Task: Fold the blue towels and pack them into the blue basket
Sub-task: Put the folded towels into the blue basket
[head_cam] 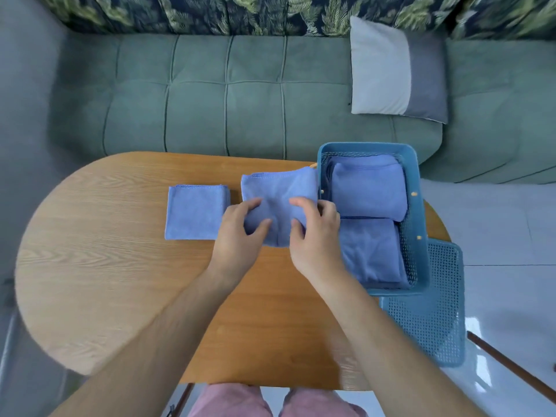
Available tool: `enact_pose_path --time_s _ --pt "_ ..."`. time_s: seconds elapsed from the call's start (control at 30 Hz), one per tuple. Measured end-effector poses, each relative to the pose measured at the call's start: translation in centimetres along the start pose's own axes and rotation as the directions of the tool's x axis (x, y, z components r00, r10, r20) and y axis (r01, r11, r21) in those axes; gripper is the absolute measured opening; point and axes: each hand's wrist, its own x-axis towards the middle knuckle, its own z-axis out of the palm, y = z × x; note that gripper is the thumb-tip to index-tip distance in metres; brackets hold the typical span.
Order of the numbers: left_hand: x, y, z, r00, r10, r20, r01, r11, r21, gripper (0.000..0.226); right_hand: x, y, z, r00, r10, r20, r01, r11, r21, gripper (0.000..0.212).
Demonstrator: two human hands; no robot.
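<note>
Already the blue basket (pixel 419 206) at the right end of the wooden table (pixel 120 251) holds folded towels: one stack at the far end (pixel 368 188) and another at the near end (pixel 371 251), lying side by side and filling most of the floor of it. How many towels sit in each stack cannot be told from above.

Two towels are not yet packed. One folded towel (pixel 195 213) lies flat on the table, left of the hands and well apart from the basket, squared up and seemingly ready to go in. The other, the towel in hand (pixel 279 191), sits between that one and the basket, its right edge just beside the basket wall. The left hand (pixel 240 233) pinches its near left part between thumb and fingers, and the right hand (pixel 316 233) pinches its near right part the same way, bunching the cloth a little between them.

Judging by this, most of the work looks done: this towel needs its last fold or a lift into the basket, then the flat one follows. A perforated blue lid (pixel 430 311) lies by the basket's near corner, partly overhanging the table edge.
</note>
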Motion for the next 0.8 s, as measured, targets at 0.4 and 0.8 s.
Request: enact_pose_path --time_s 0.4,0.8 --pt "-6.6 7.0 13.0 0.944 0.093 0.318 -0.173 0.957 0.233 0.057 -4.3 12.3 -11.7 0.995 0.075 -0.070 -0.087 0.976 -0.199 0.041" --pt "-5.0 4.1 18.3 0.806 0.095 0.584 -0.570 0.390 0.723 0.086 -3.9 16.3 -9.6 0.912 0.099 0.399 0.156 0.815 -0.558 0.082"
